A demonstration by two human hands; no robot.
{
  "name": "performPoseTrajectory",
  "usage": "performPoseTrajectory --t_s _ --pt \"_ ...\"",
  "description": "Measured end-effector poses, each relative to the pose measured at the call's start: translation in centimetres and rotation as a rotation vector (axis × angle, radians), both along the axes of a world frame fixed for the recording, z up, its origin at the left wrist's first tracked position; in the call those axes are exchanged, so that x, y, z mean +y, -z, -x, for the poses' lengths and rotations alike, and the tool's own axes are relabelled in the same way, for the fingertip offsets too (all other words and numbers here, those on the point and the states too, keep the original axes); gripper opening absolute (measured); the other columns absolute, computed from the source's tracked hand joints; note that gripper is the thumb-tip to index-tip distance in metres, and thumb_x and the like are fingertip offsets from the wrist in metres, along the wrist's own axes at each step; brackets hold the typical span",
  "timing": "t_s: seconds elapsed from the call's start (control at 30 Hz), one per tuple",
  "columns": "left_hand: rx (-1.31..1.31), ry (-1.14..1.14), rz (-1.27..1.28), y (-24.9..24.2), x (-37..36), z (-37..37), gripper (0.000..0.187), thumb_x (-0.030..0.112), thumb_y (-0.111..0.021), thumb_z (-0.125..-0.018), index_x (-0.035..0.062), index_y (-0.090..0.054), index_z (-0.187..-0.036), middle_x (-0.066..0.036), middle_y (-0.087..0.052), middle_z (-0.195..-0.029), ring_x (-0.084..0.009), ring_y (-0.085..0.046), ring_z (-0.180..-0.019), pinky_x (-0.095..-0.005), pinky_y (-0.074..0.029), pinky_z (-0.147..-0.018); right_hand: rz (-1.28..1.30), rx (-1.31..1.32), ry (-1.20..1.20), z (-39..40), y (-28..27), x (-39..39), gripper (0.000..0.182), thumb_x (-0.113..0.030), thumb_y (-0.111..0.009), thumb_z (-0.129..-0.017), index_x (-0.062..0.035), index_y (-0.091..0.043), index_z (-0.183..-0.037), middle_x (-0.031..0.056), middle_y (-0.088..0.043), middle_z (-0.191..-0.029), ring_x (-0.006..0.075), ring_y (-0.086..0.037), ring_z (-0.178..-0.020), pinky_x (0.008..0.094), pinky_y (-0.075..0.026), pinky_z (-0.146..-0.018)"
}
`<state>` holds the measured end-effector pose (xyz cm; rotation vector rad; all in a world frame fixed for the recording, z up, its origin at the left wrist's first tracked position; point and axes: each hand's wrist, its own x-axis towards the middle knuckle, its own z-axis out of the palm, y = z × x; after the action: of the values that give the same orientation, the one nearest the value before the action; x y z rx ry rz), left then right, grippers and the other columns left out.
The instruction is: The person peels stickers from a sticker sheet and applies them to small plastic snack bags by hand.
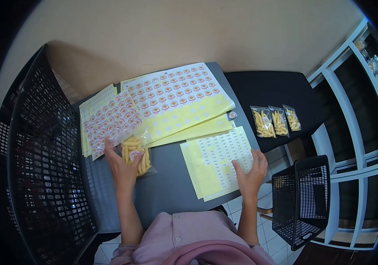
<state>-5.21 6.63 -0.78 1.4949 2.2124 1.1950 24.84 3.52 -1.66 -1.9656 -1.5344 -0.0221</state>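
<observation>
My left hand rests at a clear bag of yellow snack sticks, its thumb on the round label on the bag's front and its fingers along the left side. My right hand is spread over the right edge of a small-label sheet, thumb and fingers apart, with nothing held. Behind the bag lie a sheet of round orange-and-pink stickers and a larger, partly peeled sticker sheet with a yellow backing. One loose round sticker is on the grey table near that sheet's right corner.
Tall black perforated baskets stand at the left. Three filled snack bags lie on a black surface at the right. A black basket is below it, beside white shelves. The grey table has its near edge at my body.
</observation>
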Motion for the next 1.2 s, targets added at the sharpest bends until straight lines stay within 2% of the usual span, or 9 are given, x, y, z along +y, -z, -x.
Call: performPoseTrajectory --t_s 0.03,0.07,0.13,0.2,0.3,0.63,0.83,0.93,1.2 --pt "0.237 -0.077 -0.142 -0.1 -0.1 -0.8 0.082 0.018 -0.074 -0.064 -0.0066 -0.024 -0.124 -0.025 -0.039 -0.116 -0.0362 -0.033 -0.114 -0.0430 -0.026 -0.097 0.019 -0.030 0.028 -0.4 0.0 -0.1 0.049 -0.021 -0.070 -0.067 0.0001 -0.052 -0.107 0.0166 -0.045 -0.114 0.0339 -0.042 -0.106 0.0415 -0.032 -0.091" --pt "0.237 -0.082 -0.143 -0.1 -0.4 -1.8 0.082 0.018 -0.074 -0.064 -0.0066 -0.024 -0.124 -0.025 -0.039 -0.116 -0.0362 -0.033 -0.114 -0.0430 -0.026 -0.097 0.018 -0.031 0.024 -0.5 0.1 -0.2 0.049 -0.021 -0.070 -0.067 0.0001 -0.052 -0.107 0.0166 -0.045 -0.114 0.0339 -0.042 -0.106 0.0415 -0.032 -0.091" --pt "-0.029 0.206 -0.207 -0.1 -1.3 -4.1 0.074 0.020 -0.071 -0.067 -0.0044 -0.028 -0.122 -0.024 -0.038 -0.117 -0.0371 -0.030 -0.114 -0.0422 -0.024 -0.096 -0.028 0.098 -0.093 -0.6 0.7 -0.3 0.048 -0.020 -0.070 -0.067 0.0006 -0.051 -0.107 0.0171 -0.045 -0.115 0.0338 -0.043 -0.106 0.0416 -0.033 -0.090" --pt "0.087 0.488 -0.019 -0.7 -1.9 -6.6 0.063 0.016 -0.066 -0.071 -0.0033 -0.032 -0.121 -0.023 -0.038 -0.118 -0.0348 -0.035 -0.111 -0.0399 -0.027 -0.095 -0.013 0.147 -0.211 0.6 0.7 -0.1 0.047 -0.019 -0.070 -0.068 0.0008 -0.052 -0.107 0.0176 -0.045 -0.115 0.0339 -0.043 -0.107 0.0421 -0.033 -0.091" --pt "0.118 0.612 0.069 1.3 -0.6 -8.9 0.061 0.020 -0.065 -0.071 -0.0024 -0.036 -0.119 -0.020 -0.038 -0.118 -0.0344 -0.035 -0.111 -0.0407 -0.029 -0.092 0.025 0.201 -0.414 2.8 0.7 0.7 0.047 -0.018 -0.069 -0.068 0.0011 -0.051 -0.107 0.0186 -0.045 -0.117 0.0339 -0.041 -0.111 0.0432 -0.032 -0.093" --pt "0.185 0.506 0.162 1.6 0.1 -10.3 0.070 0.017 -0.065 -0.071 -0.0036 -0.027 -0.125 -0.021 -0.041 -0.114 -0.0342 -0.038 -0.105 -0.0408 -0.033 -0.087 0.106 0.164 -0.570 4.7 2.1 2.0 0.063 -0.023 -0.066 -0.072 0.0043 -0.036 -0.121 0.0211 -0.035 -0.125 0.0351 -0.034 -0.118 0.0448 -0.027 -0.098" --pt "0.112 0.602 0.168 1.4 1.0 -10.0 0.072 0.015 -0.061 -0.072 -0.0064 -0.022 -0.128 -0.019 -0.043 -0.113 -0.0317 -0.039 -0.102 -0.0404 -0.035 -0.086 0.041 0.283 -0.510 4.7 2.7 2.2 0.061 -0.019 -0.067 -0.072 0.0041 -0.037 -0.119 0.0218 -0.038 -0.122 0.0356 -0.040 -0.113 0.0382 -0.035 -0.094" --pt "0.110 0.635 0.104 1.5 1.3 -10.1 0.071 0.013 -0.061 -0.072 -0.0068 -0.022 -0.128 -0.018 -0.047 -0.108 -0.0309 -0.041 -0.100 -0.0396 -0.036 -0.085 0.063 0.331 -0.516 4.6 2.6 2.1 0.062 -0.021 -0.067 -0.072 0.0044 -0.037 -0.120 0.0201 -0.038 -0.123 0.0353 -0.037 -0.116 0.0422 -0.028 -0.099" --pt "0.101 0.660 0.145 1.3 1.7 -10.3 0.073 0.014 -0.063 -0.072 -0.0067 -0.022 -0.128 -0.017 -0.048 -0.102 -0.0301 -0.043 -0.098 -0.0362 -0.036 -0.087 0.072 0.335 -0.510 4.7 2.5 2.0 0.065 -0.023 -0.069 -0.069 0.0029 -0.038 -0.120 0.0192 -0.038 -0.123 0.0349 -0.037 -0.116 0.0425 -0.028 -0.099"
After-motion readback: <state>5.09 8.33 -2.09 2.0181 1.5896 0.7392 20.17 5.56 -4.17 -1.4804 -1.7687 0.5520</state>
